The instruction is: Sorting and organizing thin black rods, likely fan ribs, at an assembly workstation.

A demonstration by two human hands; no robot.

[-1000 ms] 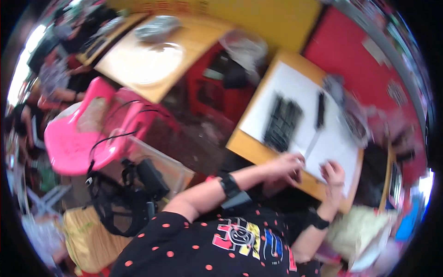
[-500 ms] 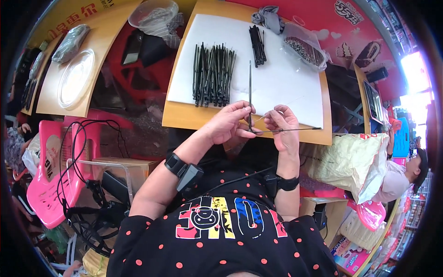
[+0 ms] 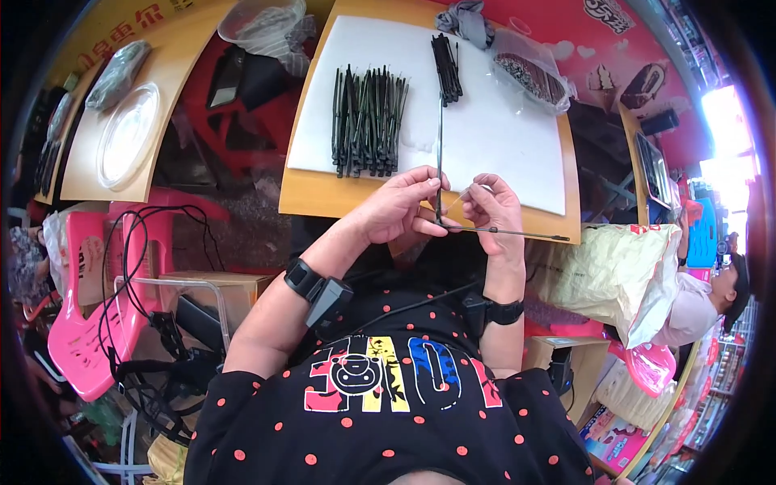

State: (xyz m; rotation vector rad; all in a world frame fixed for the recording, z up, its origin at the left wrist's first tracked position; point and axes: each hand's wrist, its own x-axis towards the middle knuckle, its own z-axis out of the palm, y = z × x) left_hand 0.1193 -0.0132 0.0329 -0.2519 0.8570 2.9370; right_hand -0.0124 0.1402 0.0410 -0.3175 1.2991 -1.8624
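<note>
Between the thumb and fingers of my left hand point(image 3: 394, 207) is a thin dark rod point(image 3: 440, 137), its far end pointing away from me. A second thin dark rod point(image 3: 529, 234) reaches right from the same fingertips, so the two form an L at their near ends. It passes close under my right hand point(image 3: 495, 212); whether that hand touches it I cannot tell. My right thumb and finger are pinched on a fine pale strand, perhaps thread or wire. Beyond my hands a large bunch of similar dark rods point(image 3: 368, 121) and a smaller bunch point(image 3: 446, 71) lie on a white sheet point(image 3: 501, 153).
The sheet covers most of a wooden table point(image 3: 323, 198). A clear bag of dark granular stuff point(image 3: 529, 81) and a grey cloth point(image 3: 466, 24) are along its far right side. A pale sack point(image 3: 622, 279) stands right, a pink chair point(image 3: 89, 323) left. Another person point(image 3: 703, 303) is far right.
My right hand has shifted slightly, with the pinched strand drawn nearer the rods. Both rods stay at my left fingertips. The whole view has shifted a little.
</note>
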